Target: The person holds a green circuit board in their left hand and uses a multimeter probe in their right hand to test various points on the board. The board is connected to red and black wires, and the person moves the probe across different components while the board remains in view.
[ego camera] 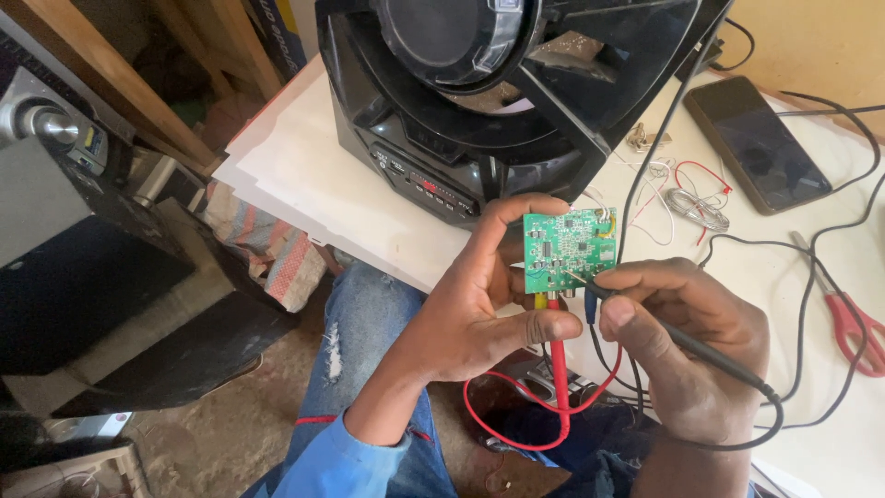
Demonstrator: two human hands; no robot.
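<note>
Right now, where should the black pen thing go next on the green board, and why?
Probably just a tiny slide along the circuit board: the black probe in the right hand already has its tip there, and the left hand holds the board up.

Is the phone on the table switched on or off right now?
Off, as far as shows: the phone lies face up with a uniformly dark screen.

green circuit board (569, 250) | upright, held | black probe (678, 339) tip touching

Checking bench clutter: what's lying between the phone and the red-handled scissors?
Head view: only black cables cross the white table between the phone and the scissors; otherwise bare.
</note>
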